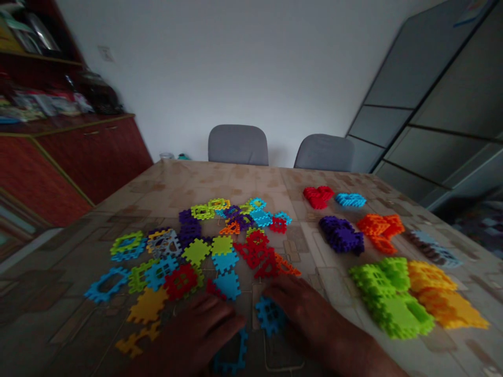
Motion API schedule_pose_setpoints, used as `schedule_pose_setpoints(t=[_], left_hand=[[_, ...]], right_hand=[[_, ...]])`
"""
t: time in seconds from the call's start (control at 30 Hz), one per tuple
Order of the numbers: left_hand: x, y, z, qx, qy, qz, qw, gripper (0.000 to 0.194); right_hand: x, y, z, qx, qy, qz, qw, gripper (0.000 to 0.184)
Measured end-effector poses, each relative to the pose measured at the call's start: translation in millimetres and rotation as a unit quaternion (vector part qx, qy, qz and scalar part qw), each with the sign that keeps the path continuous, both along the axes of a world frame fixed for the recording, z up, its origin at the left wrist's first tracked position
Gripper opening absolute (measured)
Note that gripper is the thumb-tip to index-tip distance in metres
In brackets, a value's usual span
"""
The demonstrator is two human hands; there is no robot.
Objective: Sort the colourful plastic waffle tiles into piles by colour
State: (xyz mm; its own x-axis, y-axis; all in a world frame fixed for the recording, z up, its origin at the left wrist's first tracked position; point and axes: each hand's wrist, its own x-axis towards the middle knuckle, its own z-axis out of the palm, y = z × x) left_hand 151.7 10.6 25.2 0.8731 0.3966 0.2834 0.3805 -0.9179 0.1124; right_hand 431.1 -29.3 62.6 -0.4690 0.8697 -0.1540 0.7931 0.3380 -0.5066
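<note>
My right hand (301, 303) is closed on a blue interlocking window piece (270, 315), holding it by its right side. My left hand (206, 330) has curled fingers and its thumb at a blue open-frame piece (244, 348), which is partly hidden below the hand. Just beyond my hands lie a flat blue piece (227, 284), a red window piece (181, 281) and red triangular pieces (259, 256). Left of my left hand are a flat orange piece (147, 305) and a broken-outlined orange piece (137, 340).
Mixed toothed pieces spread over the table's middle and left. Sorted stacks stand on the right: red (318, 196), blue (350, 199), purple (341, 234), orange (381, 230), grey (434, 247), green (393, 296) and yellow-orange (444, 293). Two grey chairs (238, 144) stand behind the table.
</note>
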Motion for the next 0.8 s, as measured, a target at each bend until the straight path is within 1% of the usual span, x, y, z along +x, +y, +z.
schedule_pose_setpoints(t=[0.07, 0.1, 0.13, 0.2, 0.27, 0.3, 0.4, 0.47, 0.53, 0.57, 0.63, 0.7, 0.8], left_hand=[[2, -2, -5.3, 0.015, -0.008, -0.002, 1.000, 0.061], [3, -3, -8.3, 0.022, -0.016, 0.000, 1.000, 0.058], [3, -4, -11.4, 0.028, -0.025, 0.004, 0.999, 0.056], [3, -5, -17.7, 0.043, -0.046, 0.014, 0.998, 0.054], [3, -5, -23.4, 0.054, -0.064, 0.033, 0.996, 0.051], [3, -5, -25.5, 0.064, -0.081, 0.038, 0.994, 0.048], [3, -1, -28.4, 0.097, -0.106, 0.037, 0.989, 0.043], [3, 2, -29.3, 0.123, -0.095, 0.032, 0.987, 0.045], [2, 6, -32.2, 0.149, -0.093, 0.032, 0.984, 0.052], [2, 8, -34.8, 0.162, -0.103, 0.028, 0.981, 0.056], [0, 10, -41.5, 0.176, -0.113, 0.020, 0.978, 0.061], [-2, 11, -48.5, 0.172, -0.105, 0.016, 0.979, 0.061], [-4, 9, -55.3, 0.153, -0.101, 0.021, 0.983, 0.057]], right_hand=[[3, 0, 6.5, 0.009, 0.043, 0.043, 0.998, 0.055], [4, 0, 8.5, 0.016, 0.064, 0.056, 0.996, 0.054], [4, 0, 9.5, 0.019, 0.078, 0.055, 0.995, 0.053], [2, -2, 8.1, 0.017, 0.075, 0.019, 0.997, 0.051], [-1, -3, 3.1, 0.006, 0.045, -0.026, 0.999, 0.047], [-3, -3, -0.2, -0.001, 0.027, -0.039, 0.999, 0.051], [-7, 0, -10.5, -0.018, -0.024, -0.034, 0.999, 0.080], [-7, 3, -16.0, -0.017, -0.042, -0.030, 0.999, 0.094], [-6, 6, -18.9, -0.012, -0.042, -0.033, 0.998, 0.101], [-5, 6, -19.2, -0.013, -0.040, -0.035, 0.998, 0.101], [-4, 6, -17.6, -0.019, -0.037, -0.034, 0.999, 0.096], [-4, 6, -14.0, -0.021, -0.031, -0.026, 0.999, 0.089], [-4, 2, -7.5, -0.016, -0.014, -0.002, 1.000, 0.083]])
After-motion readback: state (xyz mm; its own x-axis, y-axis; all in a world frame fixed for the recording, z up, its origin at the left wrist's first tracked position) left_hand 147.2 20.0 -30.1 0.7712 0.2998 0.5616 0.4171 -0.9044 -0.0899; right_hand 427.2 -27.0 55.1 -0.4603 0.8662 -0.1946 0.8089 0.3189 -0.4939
